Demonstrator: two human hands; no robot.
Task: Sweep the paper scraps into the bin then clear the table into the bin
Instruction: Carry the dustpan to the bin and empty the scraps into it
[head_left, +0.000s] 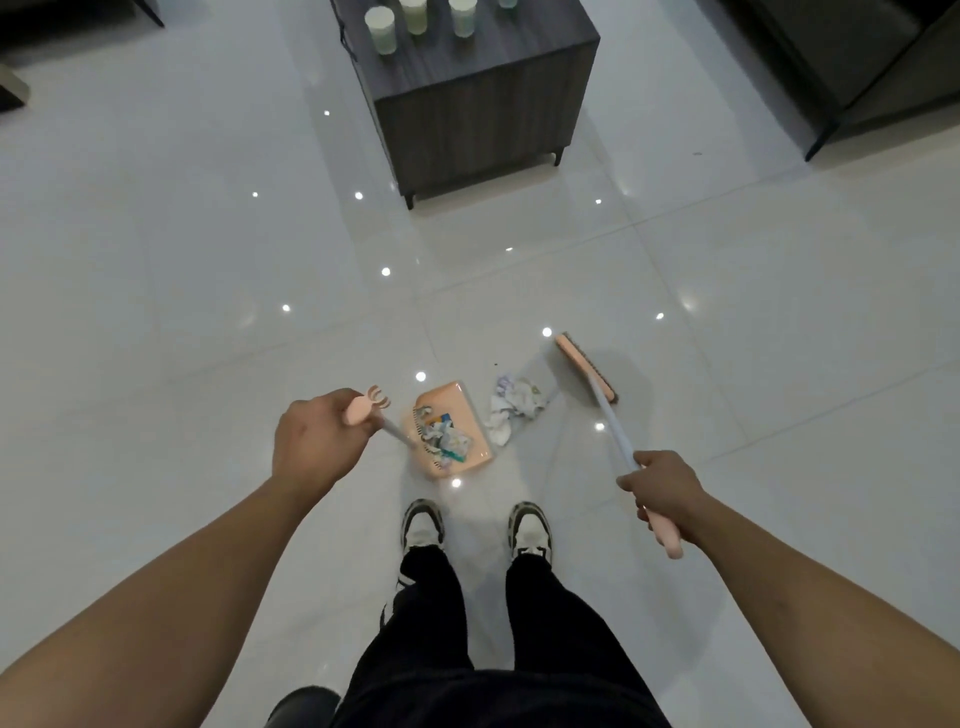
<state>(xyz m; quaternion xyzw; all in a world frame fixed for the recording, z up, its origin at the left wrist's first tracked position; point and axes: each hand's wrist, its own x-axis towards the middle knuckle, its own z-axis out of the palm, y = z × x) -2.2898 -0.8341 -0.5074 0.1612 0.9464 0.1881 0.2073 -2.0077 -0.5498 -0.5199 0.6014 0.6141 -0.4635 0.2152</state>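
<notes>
**Broom head behind the last scraps, dustpan mouth waiting on the other side**

The right hand is wrapped round the pink grip of the broom, fingers curled tight on the handle. From that hand the shaft runs forward and a little inward to the broom head, which sits on the floor beyond the loose paper scraps. The head's long axis lies slantwise, its bristle side turned toward the pile.

The left hand grips the top of the dustpan's upright handle, fingers closed about it. Its shaft drops to the dustpan, which rests flat on the floor and already carries some coloured scraps.

Taking the dustpan as the mark: the loose scraps lie just beside its right edge, between it and the broom head, and the person's shoes stand near its back. So the right hand, I'd judge, is the one to move, drawing the head toward the dustpan with the pile ahead of it.

Well beyond the dustpan stands the dark table with several pale cups on top. No bin is clearly visible.
</notes>
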